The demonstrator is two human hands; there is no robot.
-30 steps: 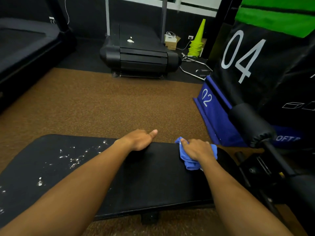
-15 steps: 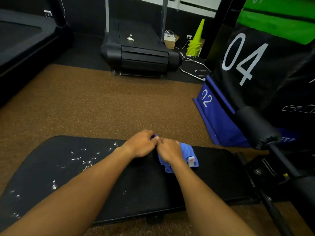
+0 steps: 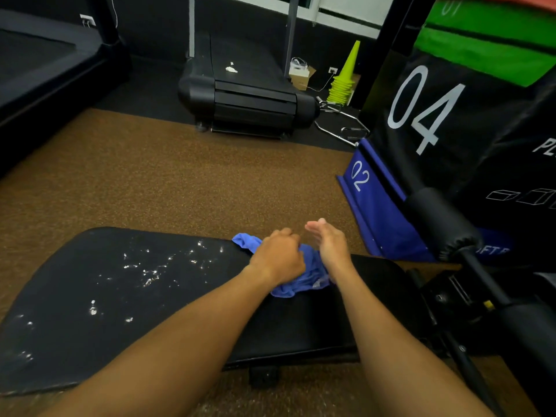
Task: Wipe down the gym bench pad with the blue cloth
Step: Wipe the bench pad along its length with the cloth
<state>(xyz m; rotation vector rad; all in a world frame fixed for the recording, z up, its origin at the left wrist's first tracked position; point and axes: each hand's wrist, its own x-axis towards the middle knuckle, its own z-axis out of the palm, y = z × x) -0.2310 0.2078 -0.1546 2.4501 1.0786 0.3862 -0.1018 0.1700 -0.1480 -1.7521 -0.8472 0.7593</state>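
Both forearms are bare and reach forward from the lower edge of the view, converging toward the centre. 2 hands are visible.

Left hand (image 3: 278, 257): back of the hand faces up, knuckles raised, fingers curled down and closed around the blue cloth (image 3: 304, 275), which it grips and presses downward. Wrist roughly in line with the forearm.

Right hand (image 3: 328, 240): just beside the left, turned on edge with the palm facing left. Fingers (image 3: 314, 227) extended forward, straight and held together. It grips nothing; whether its lower edge touches the cloth cannot be determined.

The 2 hands sit close, not clearly touching.
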